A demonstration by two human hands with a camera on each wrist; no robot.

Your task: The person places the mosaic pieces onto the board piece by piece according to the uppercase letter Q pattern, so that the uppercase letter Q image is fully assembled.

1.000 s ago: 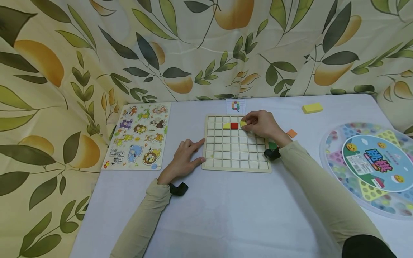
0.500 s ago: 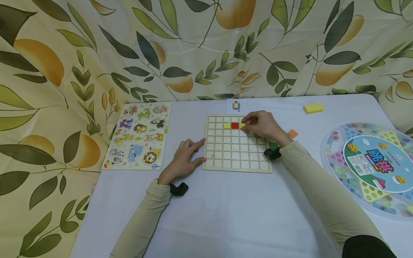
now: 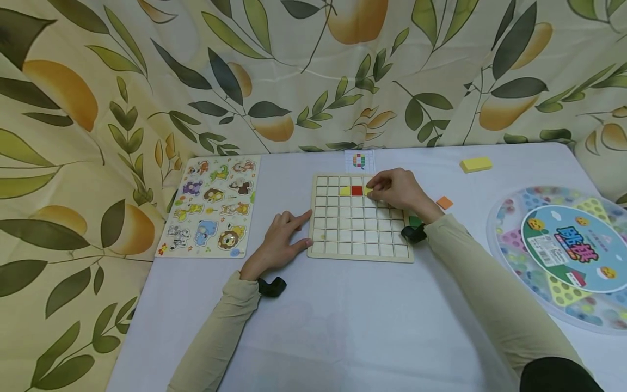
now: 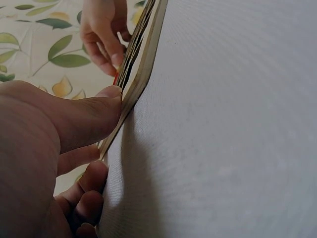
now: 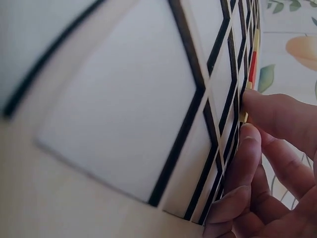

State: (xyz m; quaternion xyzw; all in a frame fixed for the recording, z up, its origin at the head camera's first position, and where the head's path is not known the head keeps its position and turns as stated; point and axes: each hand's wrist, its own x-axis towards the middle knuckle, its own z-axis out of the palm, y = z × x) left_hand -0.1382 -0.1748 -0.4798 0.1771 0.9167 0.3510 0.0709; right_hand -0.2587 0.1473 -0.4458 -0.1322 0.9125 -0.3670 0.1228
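A wooden grid board (image 3: pixel 360 257) lies on the table, its square cells mostly pale. In its second row, a yellow tile (image 3: pixel 345 191) and a red tile (image 3: pixel 356 191) sit side by side. Right of the red one, my right hand (image 3: pixel 395 188) pinches another yellow tile (image 5: pixel 243 116) between thumb and finger, at the board's surface; the fingers partly cover it. My left hand (image 3: pixel 281 239) rests at the board's left edge, index finger and thumb extended and touching it. In the left wrist view the thumb (image 4: pixel 94 116) lies against the board's rim.
A small card with a coloured pattern (image 3: pixel 359 160) lies behind the board. An animal puzzle board (image 3: pixel 168 253) is at left. An orange tile (image 3: pixel 444 203), green pieces (image 3: pixel 414 221), a yellow block (image 3: pixel 475 164) and a round game box (image 3: pixel 570 247) lie at right.
The right hand and its yellow tile have settled slightly lower into the cell, so less of the tile shows. The left hand keeps its place at the board's edge.
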